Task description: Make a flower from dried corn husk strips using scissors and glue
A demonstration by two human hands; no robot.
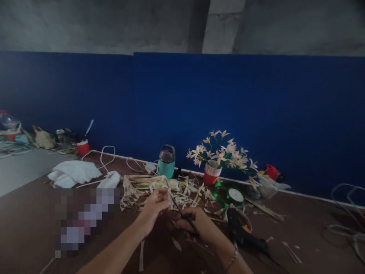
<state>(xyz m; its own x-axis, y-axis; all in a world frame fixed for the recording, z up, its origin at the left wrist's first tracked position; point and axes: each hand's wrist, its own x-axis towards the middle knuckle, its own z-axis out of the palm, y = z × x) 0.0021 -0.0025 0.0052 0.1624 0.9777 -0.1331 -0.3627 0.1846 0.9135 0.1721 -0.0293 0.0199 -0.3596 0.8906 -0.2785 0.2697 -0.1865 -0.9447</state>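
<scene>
I see the right hand (199, 225) round the scissors (180, 211), surely stiff, best held by the handles (192, 225); the left hand (155, 209), just beside, seems narrow; its grip I cannot tell; beyond lie dry husks (188, 194), probably light, fragile.

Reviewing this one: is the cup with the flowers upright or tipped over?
Upright. The cup stands on its base with its rim facing up, and the flowers rise from it.

- Deep blue partition (242, 95), spanning the view.
- Above the partition, a dim grey wall (99, 26) and paler concrete pillar (222, 32).
- Before the partition, a dark brown bench (313, 228).
- Low, shadowy light.
</scene>
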